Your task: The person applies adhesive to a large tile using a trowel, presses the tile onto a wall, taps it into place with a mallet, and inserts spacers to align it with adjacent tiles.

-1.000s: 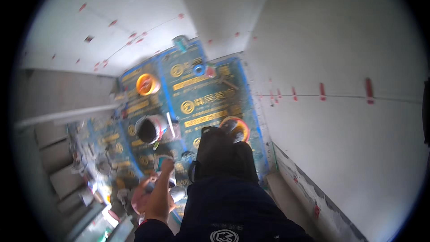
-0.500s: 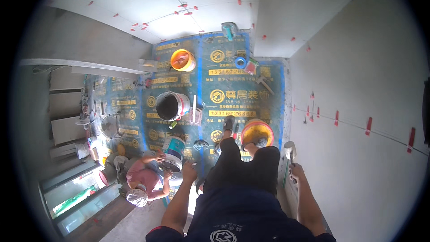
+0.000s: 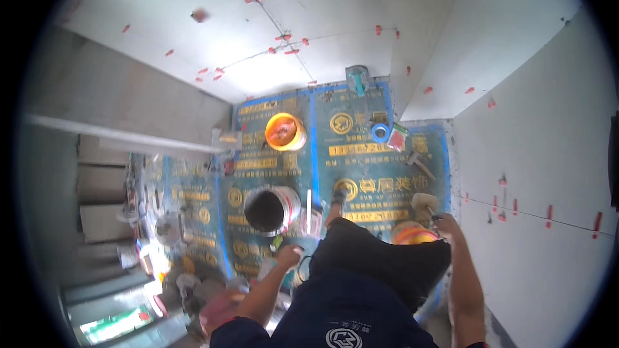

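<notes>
Red wedges (image 3: pixel 550 214) already placed along the wall (image 3: pixel 535 154) far right of the white bucket (image 3: pixel 288 202), remainder not determinable; mallet (image 3: pixel 424 202) also right of bucket, right hand (image 3: pixel 447 226) closed round it; left hand (image 3: pixel 289 257), just nearer than bucket, grip unclear.

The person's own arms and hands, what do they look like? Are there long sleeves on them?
No, no long sleeves! The left hand and right hand are bare, and so are both forearms. Near the bottom edge, a dark navy sleeve covers the upper left arm. It matches the dark navy shirt, which has a pale round emblem.
</notes>
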Motion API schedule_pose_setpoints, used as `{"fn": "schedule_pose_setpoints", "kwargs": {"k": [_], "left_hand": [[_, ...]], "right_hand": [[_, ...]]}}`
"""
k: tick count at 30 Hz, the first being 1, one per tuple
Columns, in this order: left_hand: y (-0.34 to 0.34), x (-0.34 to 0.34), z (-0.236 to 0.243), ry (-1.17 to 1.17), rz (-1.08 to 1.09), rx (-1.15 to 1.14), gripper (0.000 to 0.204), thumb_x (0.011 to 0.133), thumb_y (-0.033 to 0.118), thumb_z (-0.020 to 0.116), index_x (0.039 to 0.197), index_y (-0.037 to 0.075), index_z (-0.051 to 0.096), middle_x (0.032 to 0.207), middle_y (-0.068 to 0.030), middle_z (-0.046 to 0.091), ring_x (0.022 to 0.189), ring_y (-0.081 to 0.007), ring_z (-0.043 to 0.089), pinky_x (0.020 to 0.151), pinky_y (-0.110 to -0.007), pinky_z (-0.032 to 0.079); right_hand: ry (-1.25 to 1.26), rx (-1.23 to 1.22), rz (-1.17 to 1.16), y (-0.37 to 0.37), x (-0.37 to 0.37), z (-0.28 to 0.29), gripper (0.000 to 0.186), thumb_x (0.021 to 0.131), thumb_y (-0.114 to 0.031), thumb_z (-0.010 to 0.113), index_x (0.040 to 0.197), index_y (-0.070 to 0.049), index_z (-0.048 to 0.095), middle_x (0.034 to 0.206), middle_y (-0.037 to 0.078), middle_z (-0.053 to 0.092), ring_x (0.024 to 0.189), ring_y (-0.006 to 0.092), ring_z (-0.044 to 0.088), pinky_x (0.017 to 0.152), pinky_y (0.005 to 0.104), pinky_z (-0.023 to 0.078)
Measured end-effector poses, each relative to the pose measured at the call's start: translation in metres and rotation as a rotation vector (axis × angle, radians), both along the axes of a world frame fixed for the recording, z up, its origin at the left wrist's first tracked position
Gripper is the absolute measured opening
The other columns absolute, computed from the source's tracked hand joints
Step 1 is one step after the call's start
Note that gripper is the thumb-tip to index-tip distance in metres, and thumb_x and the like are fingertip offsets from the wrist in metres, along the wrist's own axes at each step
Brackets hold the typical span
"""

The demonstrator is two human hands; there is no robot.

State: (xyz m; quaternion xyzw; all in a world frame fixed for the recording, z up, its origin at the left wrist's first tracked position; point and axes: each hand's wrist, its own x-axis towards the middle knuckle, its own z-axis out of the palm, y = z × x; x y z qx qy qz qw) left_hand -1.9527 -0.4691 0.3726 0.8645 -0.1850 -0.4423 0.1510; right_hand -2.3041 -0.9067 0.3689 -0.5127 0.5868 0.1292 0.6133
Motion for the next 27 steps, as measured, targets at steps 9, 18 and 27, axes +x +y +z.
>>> {"fn": "schedule_pose_setpoints", "kwargs": {"k": [9, 18, 27], "left_hand": [[-0.056, 0.165, -0.129, 0.222, 0.3, -0.048, 0.023, 0.081, 0.019, 0.062, 0.091, 0.0, 0.072, 0.075, -0.0129, 0.07, 0.06, -0.0215, 0.066, 0.06, -0.036, 0.051], [-0.026, 0.283, -0.228, -0.044, -0.258, 0.082, 0.029, 0.083, 0.009, 0.056, 0.111, 0.002, 0.063, 0.112, -0.0267, 0.061, 0.111, -0.0419, 0.057, 0.096, -0.047, 0.045], [-0.223, 0.499, -0.392, -0.687, -0.433, -0.127, 0.071, 0.077, 0.014, 0.074, 0.139, 0.006, 0.04, 0.141, -0.0206, 0.042, 0.131, -0.0399, 0.041, 0.108, -0.046, 0.037]], "right_hand": [[0.276, -0.365, 0.676, -0.047, 0.135, -0.197, 0.032, 0.083, -0.004, 0.054, 0.114, -0.005, 0.066, 0.073, 0.013, 0.064, 0.057, 0.021, 0.061, 0.049, 0.0373, 0.049], [0.367, -0.126, 0.518, -0.008, 0.226, -0.422, 0.034, 0.086, -0.018, 0.056, 0.118, -0.006, 0.061, 0.106, 0.025, 0.066, 0.1, 0.0436, 0.063, 0.084, 0.0501, 0.05], [0.707, -0.057, 0.735, 0.079, 0.185, -0.493, 0.051, 0.091, -0.024, 0.053, 0.137, -0.003, 0.046, 0.131, 0.027, 0.055, 0.121, 0.0429, 0.053, 0.105, 0.0495, 0.039]]}}
